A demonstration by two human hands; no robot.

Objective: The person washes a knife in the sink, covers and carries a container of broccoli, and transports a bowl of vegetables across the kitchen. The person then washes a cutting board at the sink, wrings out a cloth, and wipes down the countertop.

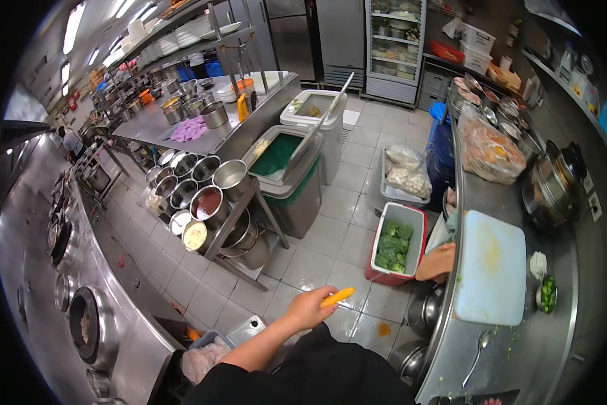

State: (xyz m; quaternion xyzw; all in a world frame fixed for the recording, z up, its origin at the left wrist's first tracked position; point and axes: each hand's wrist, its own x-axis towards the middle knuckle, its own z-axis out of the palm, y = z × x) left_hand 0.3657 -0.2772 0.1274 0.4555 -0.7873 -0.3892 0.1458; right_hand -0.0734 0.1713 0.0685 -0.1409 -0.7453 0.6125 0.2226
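My left hand (310,307) reaches out over the tiled floor from a black sleeve, its fingers wrapped round a yellow-orange, stick-like thing (338,297). Only a blunt, rounded end sticks out of the fist; the rest is hidden, so I cannot tell its kind. Just beyond the hand stands a red-and-white cool box (370,263) with broccoli (394,246) in it. My right hand is out of view. On the steel counter at the right lie a pale blue cutting board (491,287) and a metal spoon (480,351).
A low steel rack (219,258) holds several pots at the left, with grey bins (310,202) behind it. A wok station (131,331) runs along the left. An orange-brown spill (384,329) marks the floor near the right counter. A bagged food bundle (492,152) sits on that counter.
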